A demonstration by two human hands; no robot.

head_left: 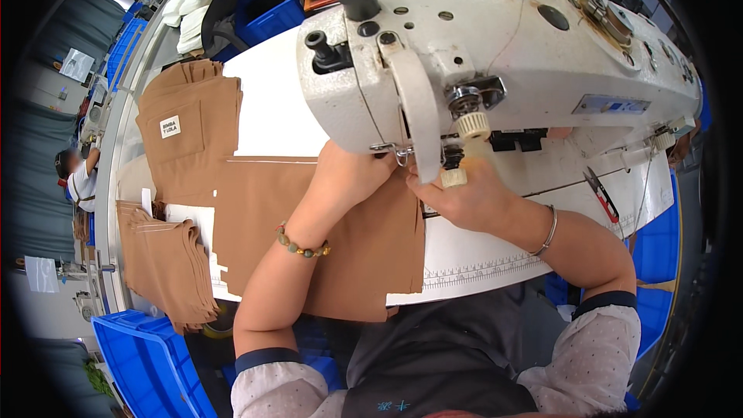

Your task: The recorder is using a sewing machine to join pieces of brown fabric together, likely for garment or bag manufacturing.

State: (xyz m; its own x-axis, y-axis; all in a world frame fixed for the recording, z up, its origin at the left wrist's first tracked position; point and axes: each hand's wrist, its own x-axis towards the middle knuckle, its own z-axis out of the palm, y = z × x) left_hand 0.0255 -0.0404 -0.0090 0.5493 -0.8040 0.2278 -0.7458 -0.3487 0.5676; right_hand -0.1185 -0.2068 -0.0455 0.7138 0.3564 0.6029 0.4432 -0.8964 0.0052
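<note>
A white sewing machine (503, 54) fills the upper right, its needle head over a large brown fabric piece (271, 224). My left hand (348, 174) lies on that fabric, its fingertips hidden under the machine head. My right hand (464, 193) is beside the presser foot, fingers curled; what they hold is hidden. A stack of brown pieces with a patch pocket and white label (186, 151) lies at the upper left, another stack (162, 259) at the lower left. Black-and-red thread snips (607, 201) lie right of my right hand.
Blue bins stand at the lower left (147, 364), right (650, 263) and behind the table (267, 8). The white table (480, 255) has a printed ruler along its front. A co-worker (81, 178) sits at the far left; white folded material (193, 8) lies behind.
</note>
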